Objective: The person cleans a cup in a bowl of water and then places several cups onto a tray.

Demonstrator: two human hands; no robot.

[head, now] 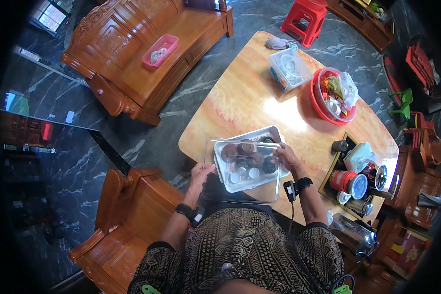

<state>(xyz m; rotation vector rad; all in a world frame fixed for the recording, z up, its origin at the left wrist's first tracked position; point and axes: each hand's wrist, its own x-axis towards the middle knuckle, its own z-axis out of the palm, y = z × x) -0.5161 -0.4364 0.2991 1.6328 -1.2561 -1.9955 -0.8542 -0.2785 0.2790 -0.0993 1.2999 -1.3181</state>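
Observation:
A clear plastic lid (255, 196) is held by its edges between my two hands, above a white plastic tray (220, 178). My left hand (201, 175) pinches its left edge, and my right hand (288, 158) grips the opposite edge near the far corner. Through the clear plastic I see several dark brown and black cups (256, 158) in the tray, with small white cups (254, 172) towards its near side. The tray sits at the near edge of a marble-patterned table (228, 99). Whether the lid touches the tray, I cannot tell.
Farther back on the table are a clear plastic box (290, 70) and a red basin (316, 106) holding bagged items. On the right stands a dark tray (325, 182) with jars, beside a metal thermos (352, 233). Wooden seats (139, 200) flank the table; a red stool (305, 22) stands beyond.

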